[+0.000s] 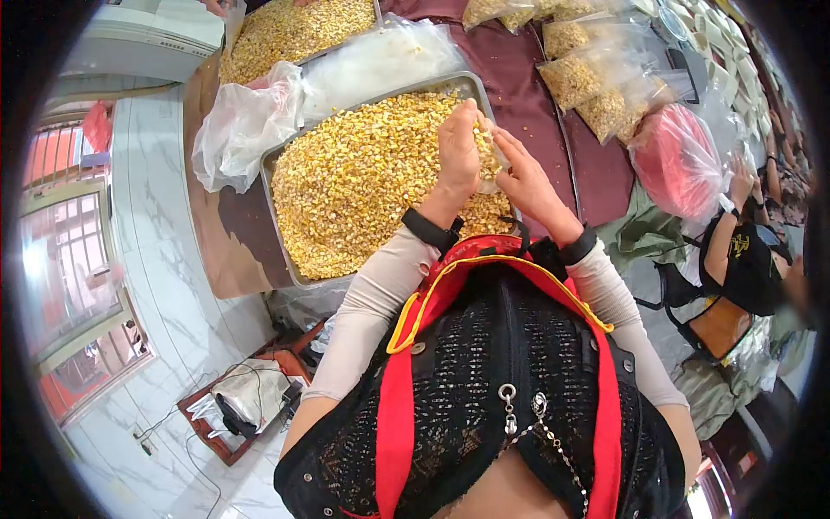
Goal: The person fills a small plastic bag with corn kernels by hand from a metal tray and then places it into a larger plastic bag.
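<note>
A metal tray [279, 227] is heaped with yellow and pale corn kernels [354, 173]. Over the tray's right side, my left hand [458, 154] is raised with its fingers pressed together. Close beside it is my right hand [529, 183], its fingertips pointing toward the left hand and its fingers close together. Something thin and whitish, perhaps clear plastic, shows between the two hands, but I cannot make it out. The palms and part of the fingers are hidden.
A crumpled clear bag [246, 130] and flat plastic sheets [380, 65] lie beyond the tray. Another corn tray [298, 30] stands at the top. Filled bags [575, 78] and a pink bag [679, 160] are at the right. A person in black [743, 259] is further right.
</note>
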### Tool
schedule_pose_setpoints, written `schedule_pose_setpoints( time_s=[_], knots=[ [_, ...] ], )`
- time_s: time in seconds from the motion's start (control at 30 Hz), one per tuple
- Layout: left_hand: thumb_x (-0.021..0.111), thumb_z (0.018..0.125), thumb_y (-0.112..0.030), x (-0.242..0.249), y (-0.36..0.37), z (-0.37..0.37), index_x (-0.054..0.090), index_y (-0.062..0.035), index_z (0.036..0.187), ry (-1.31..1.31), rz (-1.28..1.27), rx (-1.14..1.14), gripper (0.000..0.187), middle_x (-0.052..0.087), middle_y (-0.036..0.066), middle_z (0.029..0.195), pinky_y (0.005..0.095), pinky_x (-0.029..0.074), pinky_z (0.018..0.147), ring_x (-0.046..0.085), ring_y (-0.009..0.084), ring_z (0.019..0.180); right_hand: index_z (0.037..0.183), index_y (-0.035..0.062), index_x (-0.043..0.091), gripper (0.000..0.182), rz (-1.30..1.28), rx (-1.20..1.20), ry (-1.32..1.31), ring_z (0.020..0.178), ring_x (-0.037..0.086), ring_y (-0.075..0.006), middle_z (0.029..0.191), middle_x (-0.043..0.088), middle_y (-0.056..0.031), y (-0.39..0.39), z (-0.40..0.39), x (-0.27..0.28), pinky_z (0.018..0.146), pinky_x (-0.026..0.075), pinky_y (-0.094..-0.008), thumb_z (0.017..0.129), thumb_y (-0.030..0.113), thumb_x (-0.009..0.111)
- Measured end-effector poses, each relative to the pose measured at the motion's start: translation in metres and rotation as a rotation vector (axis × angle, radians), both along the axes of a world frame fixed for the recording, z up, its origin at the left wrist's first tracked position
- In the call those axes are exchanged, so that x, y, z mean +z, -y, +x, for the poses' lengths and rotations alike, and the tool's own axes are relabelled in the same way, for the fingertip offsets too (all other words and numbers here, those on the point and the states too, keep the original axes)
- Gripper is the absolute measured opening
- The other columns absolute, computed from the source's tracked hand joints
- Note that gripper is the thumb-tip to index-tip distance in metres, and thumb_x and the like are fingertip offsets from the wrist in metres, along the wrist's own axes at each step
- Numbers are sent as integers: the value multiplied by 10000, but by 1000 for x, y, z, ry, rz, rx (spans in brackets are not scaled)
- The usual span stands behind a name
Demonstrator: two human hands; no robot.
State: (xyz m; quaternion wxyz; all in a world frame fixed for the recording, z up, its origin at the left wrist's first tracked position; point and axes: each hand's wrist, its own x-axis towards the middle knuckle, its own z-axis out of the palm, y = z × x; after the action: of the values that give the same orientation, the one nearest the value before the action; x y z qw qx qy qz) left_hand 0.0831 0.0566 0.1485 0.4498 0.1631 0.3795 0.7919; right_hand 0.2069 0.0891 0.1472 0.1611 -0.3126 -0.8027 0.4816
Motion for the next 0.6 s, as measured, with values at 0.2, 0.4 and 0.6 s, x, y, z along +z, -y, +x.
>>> schedule_pose_setpoints(
  time_s=[0.2, 0.4, 0.6],
  knots=[
    [441, 905, -229, 3, -1, -2, 462, -97, 665, 9, 9, 33, 275, 485, 4, 621, 230, 386, 534, 457, 89, 572, 1271, 3, 380, 581, -14, 7, 3, 1205, 381, -315, 1339, 350, -171, -1, -2, 3, 977, 338, -351, 697, 20, 467],
    [442, 884, -269, -1, 6, -45, 394, -112, 657, 298, -62, 52, 280, 438, 27, 633, 260, 355, 505, 439, 137, 595, 1268, -9, 378, 565, 28, -2, 39, 1203, 384, -313, 1333, 356, -175, -3, -3, 2, 979, 334, -343, 710, 28, 459],
    [484, 847, -208, -94, 30, -120, 516, -52, 799, 88, -665, 198, 167, 509, 53, 700, 260, 384, 403, 494, 150, 524, 1273, -6, 374, 566, 14, 15, -9, 1204, 387, -309, 1334, 359, -170, -4, -3, -7, 979, 333, -341, 713, 21, 453]
  ],
)
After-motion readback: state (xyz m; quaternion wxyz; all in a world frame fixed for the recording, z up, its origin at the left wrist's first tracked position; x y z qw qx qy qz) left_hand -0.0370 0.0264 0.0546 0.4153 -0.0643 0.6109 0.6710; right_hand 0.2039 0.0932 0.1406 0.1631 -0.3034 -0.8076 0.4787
